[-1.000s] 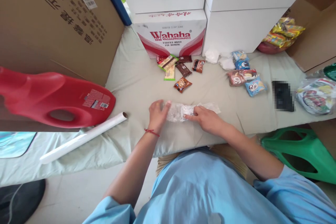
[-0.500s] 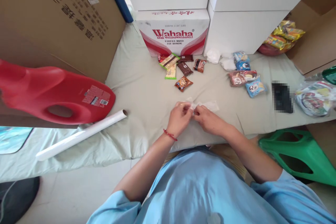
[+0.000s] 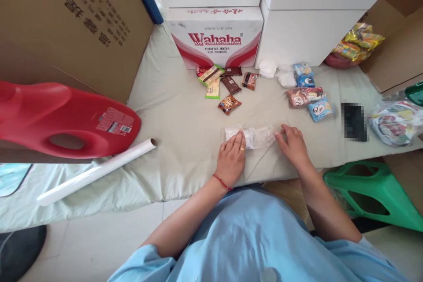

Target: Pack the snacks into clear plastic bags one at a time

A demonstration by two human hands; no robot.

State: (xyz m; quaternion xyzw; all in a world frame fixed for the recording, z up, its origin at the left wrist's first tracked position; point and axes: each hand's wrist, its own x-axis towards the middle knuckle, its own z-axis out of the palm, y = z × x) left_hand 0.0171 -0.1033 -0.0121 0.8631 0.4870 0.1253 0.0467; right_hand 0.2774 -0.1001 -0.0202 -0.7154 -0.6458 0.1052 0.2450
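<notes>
A clear plastic bag [image 3: 264,136] with something white [image 3: 250,137] in its left part lies flat on the cloth-covered table [image 3: 185,141]. What the white thing is, I cannot make out. My left hand [image 3: 231,154] presses down on that white part, its fingers stretched out. At the bag's right end is my right hand [image 3: 294,142], thumb and fingers apart, the fingertips by the plastic's edge. Just beyond the bag lies a brown cookie packet [image 3: 229,104].
Small wrapped snacks [image 3: 211,76] lie before a Wahaha carton [image 3: 216,39]. Blue and brown snack packs [image 3: 304,97] sit to the right, near crumpled white pieces [image 3: 267,69]. A red jug [image 3: 109,128] and a white roll [image 3: 99,172] are at left, a green stool [image 3: 390,194] at right.
My hands have moved apart, from pinching the plastic together. The left now lies flat on the bag, and the right has shifted to its right end. The bag now lies spread out.
</notes>
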